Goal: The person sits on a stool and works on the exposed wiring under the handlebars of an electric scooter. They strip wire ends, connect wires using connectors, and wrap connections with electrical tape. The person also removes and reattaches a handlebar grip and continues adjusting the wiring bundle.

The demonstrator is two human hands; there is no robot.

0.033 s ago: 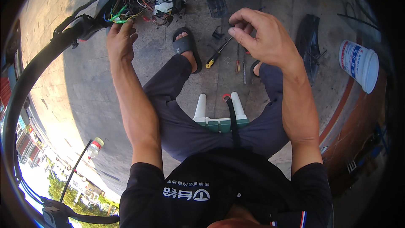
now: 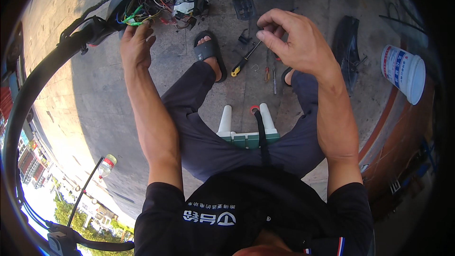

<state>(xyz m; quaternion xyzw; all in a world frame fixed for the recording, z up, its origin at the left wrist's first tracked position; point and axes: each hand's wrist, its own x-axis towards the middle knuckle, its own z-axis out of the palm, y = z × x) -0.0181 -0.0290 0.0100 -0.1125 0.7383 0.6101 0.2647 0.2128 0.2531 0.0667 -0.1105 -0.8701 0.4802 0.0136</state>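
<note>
At the upper left, my left hand [image 2: 136, 45] has its fingers closed on thin wires [image 2: 137, 20], some of them with bright green sleeves. These belong to a tangled wire bundle [image 2: 161, 2] under a dark vehicle body, beside a white-labelled box [image 2: 185, 4]. My right hand [image 2: 298, 45] is raised on the right, apart from the wires, with thumb and forefinger brought together and the other fingers curled. Anything between those fingertips is too small to make out. Below them, a yellow-and-black screwdriver [image 2: 239, 66] lies on the ground, its shaft pointing toward my thumb.
Small tools [image 2: 270, 77] and a black plastic piece [image 2: 244, 37] lie between my feet. A dark pedal-like part [image 2: 244, 8] is farther off. On the right are a long black panel [image 2: 346, 50] and a white bucket [image 2: 403, 73]. A black curved bar [image 2: 28, 95] arcs along the left.
</note>
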